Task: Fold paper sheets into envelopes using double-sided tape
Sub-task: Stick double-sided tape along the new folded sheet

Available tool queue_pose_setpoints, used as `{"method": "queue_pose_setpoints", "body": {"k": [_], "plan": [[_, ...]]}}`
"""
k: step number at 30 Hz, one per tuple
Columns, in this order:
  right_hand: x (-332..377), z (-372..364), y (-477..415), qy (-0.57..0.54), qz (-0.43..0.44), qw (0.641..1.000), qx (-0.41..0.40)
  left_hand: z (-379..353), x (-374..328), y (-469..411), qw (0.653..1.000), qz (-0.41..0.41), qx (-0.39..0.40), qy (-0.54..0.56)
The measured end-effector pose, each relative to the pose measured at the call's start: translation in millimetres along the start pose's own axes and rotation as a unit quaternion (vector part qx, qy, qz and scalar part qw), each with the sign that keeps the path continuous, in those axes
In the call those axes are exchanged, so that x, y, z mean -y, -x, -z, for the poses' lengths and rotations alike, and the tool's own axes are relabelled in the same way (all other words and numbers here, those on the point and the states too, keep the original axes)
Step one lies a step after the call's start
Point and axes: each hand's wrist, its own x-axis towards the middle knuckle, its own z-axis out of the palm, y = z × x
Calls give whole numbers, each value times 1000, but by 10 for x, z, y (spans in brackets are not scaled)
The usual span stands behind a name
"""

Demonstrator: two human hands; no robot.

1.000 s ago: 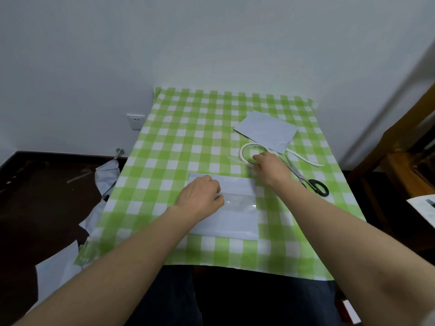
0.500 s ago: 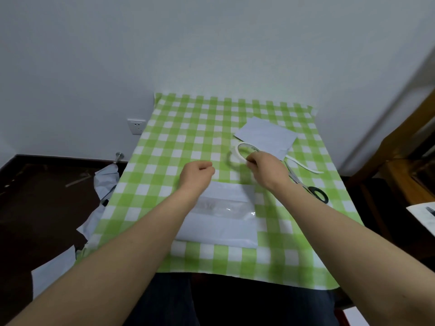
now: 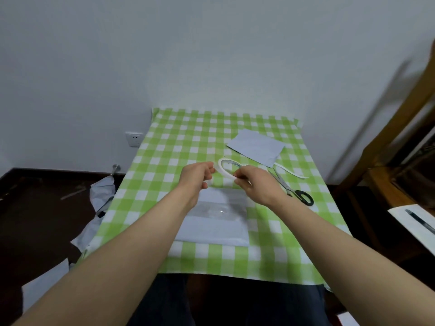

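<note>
Left grip [image 3: 196, 178]: bare.
Right grip [image 3: 256, 182]: bare.
Arms: left arm [image 3: 122, 250] and right arm [image 3: 341, 243] bare along all the length in view.
Trousers [image 3: 164, 300]: dark navy, plain cloth, over both thighs.

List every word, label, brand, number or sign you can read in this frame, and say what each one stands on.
No text here can be read.
On the tape roll, held in the right hand: dark and greenish print on the inner core, too blurred to read.
On the white sheet at the right edge: a dark streak, not legible as writing.
On the wall socket: no marking can be made out.
</note>
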Motion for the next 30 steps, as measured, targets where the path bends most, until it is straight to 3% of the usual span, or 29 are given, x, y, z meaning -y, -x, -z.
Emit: {"method": "queue_pose_setpoints", "body": {"k": [9,18,30], "plan": [[71,99,50,7,-40,999,3,67,17,28,998,-53,-10,-23],[44,294,89,-59,-85,995,2,59,-83,79,999,1,5,40],[74,494,133,-36,-117,992,36,157,-135,120,999,23,-25,35]]}}
